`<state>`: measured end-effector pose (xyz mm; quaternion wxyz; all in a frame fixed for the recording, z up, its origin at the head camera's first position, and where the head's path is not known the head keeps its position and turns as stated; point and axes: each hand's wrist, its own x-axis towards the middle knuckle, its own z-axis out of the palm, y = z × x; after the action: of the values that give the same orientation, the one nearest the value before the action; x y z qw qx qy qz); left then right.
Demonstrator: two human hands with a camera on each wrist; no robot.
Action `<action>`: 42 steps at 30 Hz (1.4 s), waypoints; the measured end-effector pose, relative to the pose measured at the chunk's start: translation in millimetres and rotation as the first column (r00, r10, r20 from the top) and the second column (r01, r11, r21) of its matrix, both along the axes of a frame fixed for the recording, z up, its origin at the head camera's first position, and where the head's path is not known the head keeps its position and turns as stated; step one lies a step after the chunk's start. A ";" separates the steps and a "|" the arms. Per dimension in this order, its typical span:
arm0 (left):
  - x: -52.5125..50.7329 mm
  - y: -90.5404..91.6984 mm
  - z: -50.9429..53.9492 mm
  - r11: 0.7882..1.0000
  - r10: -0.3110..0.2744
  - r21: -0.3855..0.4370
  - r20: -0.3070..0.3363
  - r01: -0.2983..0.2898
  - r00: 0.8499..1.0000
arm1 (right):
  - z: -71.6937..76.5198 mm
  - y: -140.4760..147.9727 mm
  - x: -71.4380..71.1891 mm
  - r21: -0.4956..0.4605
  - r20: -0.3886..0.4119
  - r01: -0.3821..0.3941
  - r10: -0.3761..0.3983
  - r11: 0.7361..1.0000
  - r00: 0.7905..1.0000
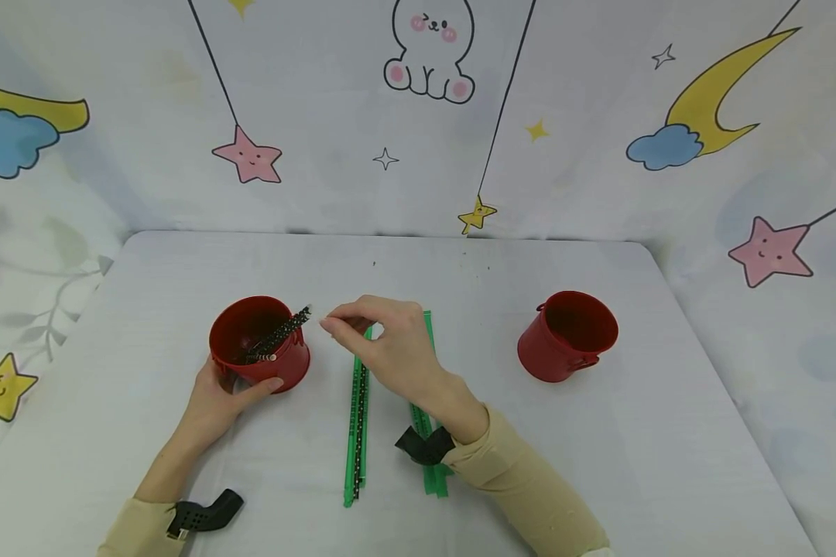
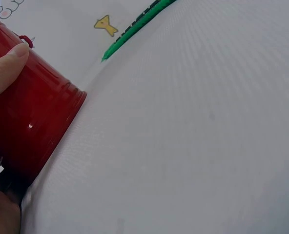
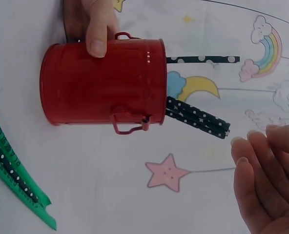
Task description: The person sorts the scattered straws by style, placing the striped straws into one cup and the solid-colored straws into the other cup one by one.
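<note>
Held bucket [image 1: 286, 367]: red, with small loops at its sides, standing upright on the white surface [image 1: 599, 480].
Left hand [image 1: 216, 406]: wrapped round the near-left side of the held bucket, thumb pressed along its outer wall, the other fingers mostly hidden behind it.
Right hand [image 1: 397, 348]: just right of the held bucket and apart from it, fingers loosely bent, thumb tip close to the forefinger, nothing seen in its grasp.
Dotted sticks [image 1: 279, 334]: black with white spots, inside the held bucket; a small bunch leans out over its right rim, ends pointing toward the right hand, while a single stick stands apart at the near side.
Left green strips [image 1: 352, 441]: lying right of the held bucket, printed, with a dotted stick between them.
Right green strips [image 1: 429, 481]: farther right of the held bucket, partly hidden beneath the right hand and wrist.
Second bucket [image 1: 550, 352]: also red, upright, well to the right of the held bucket.
Backdrop [image 1: 320, 201]: behind the held bucket, white cloth printed with stars, moons and clouds.
</note>
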<state>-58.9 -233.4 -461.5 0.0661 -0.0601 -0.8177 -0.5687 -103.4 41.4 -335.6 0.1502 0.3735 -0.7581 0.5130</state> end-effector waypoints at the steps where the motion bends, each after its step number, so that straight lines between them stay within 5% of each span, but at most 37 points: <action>1: 0.1 -0.2 -0.2 1.000 -0.001 0.003 -0.001 0.001 1.000 | 0.3 -0.2 0.0 0.001 0.000 0.001 -0.001 1.000 1.000; 8: -0.4 -1.6 -0.2 1.000 0.001 0.012 0.002 -0.001 1.000 | -2.3 0.6 -5.2 0.061 0.065 0.036 -0.040 0.997 0.997; 13: -2.2 -2.0 -1.6 0.999 -0.014 0.038 -0.008 0.014 1.000 | -10.0 3.1 -13.9 0.201 0.161 0.073 -0.106 0.977 0.981; 19: -2.6 -3.4 -3.1 0.999 -0.020 0.048 -0.018 0.021 1.000 | -18.2 4.2 -21.6 0.390 0.223 0.065 -0.163 0.919 0.961; 29: -2.5 -3.1 -3.1 0.998 -0.019 0.052 -0.022 0.020 1.000 | -32.1 0.1 -31.8 0.637 0.309 -0.020 -0.231 0.770 0.923; 42: -0.6 -1.5 -3.5 0.998 -0.019 0.061 0.005 0.018 1.000 | -60.6 1.9 -38.5 0.698 0.360 -0.061 -0.277 0.714 0.891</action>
<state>-59.5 -234.9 -465.0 0.0603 -0.0640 -0.7995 -0.5942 -141.9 43.3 -396.2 -0.1449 0.2299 -0.9286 0.2527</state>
